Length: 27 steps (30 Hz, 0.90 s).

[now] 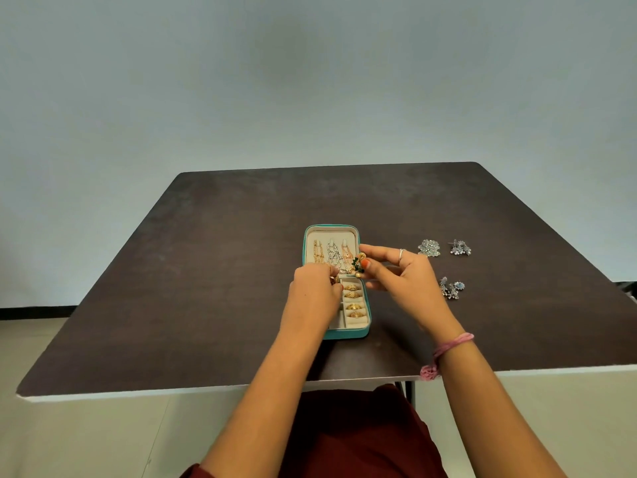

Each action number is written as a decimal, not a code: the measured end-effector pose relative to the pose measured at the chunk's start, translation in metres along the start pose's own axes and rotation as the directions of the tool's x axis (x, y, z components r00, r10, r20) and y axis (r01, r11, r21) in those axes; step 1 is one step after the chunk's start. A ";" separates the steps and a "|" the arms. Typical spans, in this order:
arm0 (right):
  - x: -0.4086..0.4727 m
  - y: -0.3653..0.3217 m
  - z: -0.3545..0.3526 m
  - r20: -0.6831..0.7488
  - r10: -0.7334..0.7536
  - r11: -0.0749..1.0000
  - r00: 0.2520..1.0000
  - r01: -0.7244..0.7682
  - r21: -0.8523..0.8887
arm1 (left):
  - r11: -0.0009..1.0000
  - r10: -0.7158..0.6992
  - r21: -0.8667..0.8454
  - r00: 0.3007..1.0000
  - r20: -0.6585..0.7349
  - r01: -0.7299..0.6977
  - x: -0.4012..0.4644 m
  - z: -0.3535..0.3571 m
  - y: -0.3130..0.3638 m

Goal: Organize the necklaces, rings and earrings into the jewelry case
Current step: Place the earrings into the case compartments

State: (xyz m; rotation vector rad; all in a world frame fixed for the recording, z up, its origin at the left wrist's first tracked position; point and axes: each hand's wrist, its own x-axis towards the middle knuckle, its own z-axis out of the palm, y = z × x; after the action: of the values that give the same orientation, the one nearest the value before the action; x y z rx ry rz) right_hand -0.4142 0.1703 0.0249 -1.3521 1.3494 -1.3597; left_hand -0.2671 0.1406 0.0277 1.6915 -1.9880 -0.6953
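Two hands are busy over a little teal case [364, 330] that lies open on a dark table [206, 270]. We see the lid [305, 243] lying flat at the far end, and three necklaces [332, 254] hang side by side in it: gold, silver, and gold with pink. We see four gold rings [353, 301] in a row down the near half, on its right side.

Our right hand [403, 279] is up over the right edge of the case. Its thumb and fingers are curled in, and they pinch a small gold earring [359, 262] with green bits. The earring is just above the spot where the lid meets the near half. There is a ring on one finger.

Our left hand [315, 291] is over the left side of the case. Its fingers are curled down at the middle of the case, and something small and gold shows at their tips. We cannot tell if they pinch it.

Three silver earrings [428, 248] lie on the table to the right, apart from the case. A pink band [451, 345] is on the right wrist.
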 end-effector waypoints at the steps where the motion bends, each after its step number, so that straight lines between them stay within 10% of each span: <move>1: 0.000 0.001 0.000 0.001 -0.002 1.000 1.000 0.002 0.002 | 0.999 -0.023 0.036 1.000 0.008 0.022 0.001 0.001 0.003; 27: 0.002 0.008 -0.006 0.020 -0.011 0.999 1.000 0.011 -0.032 | 0.946 -0.127 0.310 0.989 0.076 0.098 0.018 -0.004 0.024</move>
State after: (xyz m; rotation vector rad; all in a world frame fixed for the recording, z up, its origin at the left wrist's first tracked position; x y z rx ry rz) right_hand -0.4219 0.1681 0.0182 -1.3928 1.3582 -1.3335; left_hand -0.2858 0.1252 0.0464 1.9977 -2.1691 -0.5345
